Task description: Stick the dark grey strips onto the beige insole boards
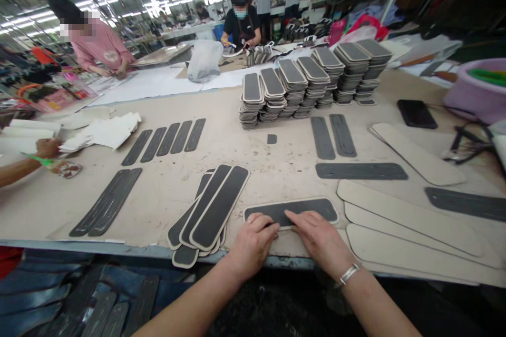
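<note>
Left hand (253,242) and right hand (321,237) touch grey panel (312,208), fingers bent; cannot tell whether gripping. Loose pile (220,206) near left.

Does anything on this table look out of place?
A small dark-grey square piece lies alone, unlike the long dark-grey strips. One cream-edged grey panel in the fanned pile overhangs the table edge.

"Item?"
"One panel (291,206): elongated, dark grey, round-cornered, showing a pale border."
"Pose and place?"
"It is lying flat on the near side, slightly right of centre, its length running left to right."
</note>
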`<control>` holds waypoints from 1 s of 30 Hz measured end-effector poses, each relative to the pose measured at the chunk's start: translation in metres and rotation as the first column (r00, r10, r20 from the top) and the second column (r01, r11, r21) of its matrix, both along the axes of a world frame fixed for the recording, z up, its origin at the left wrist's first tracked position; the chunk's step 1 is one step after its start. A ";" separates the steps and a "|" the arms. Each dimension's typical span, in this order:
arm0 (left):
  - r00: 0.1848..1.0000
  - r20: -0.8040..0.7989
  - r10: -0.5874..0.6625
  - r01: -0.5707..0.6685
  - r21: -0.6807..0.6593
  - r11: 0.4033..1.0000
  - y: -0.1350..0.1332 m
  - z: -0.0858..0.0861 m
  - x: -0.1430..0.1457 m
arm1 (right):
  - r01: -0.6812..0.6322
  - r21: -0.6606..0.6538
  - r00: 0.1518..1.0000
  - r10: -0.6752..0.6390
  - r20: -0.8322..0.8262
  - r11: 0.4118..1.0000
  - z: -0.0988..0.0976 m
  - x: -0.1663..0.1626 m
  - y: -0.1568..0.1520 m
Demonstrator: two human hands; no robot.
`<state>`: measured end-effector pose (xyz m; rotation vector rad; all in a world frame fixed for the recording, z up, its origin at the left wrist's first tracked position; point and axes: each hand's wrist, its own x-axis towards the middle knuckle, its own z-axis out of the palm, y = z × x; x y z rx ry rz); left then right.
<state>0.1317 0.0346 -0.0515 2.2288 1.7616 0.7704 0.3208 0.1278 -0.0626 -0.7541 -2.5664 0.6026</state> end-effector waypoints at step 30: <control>0.997 0.071 -0.024 0.020 0.052 0.998 0.011 -0.012 0.002 | 0.004 0.071 0.968 -0.021 0.248 0.997 0.005 -0.015 -0.018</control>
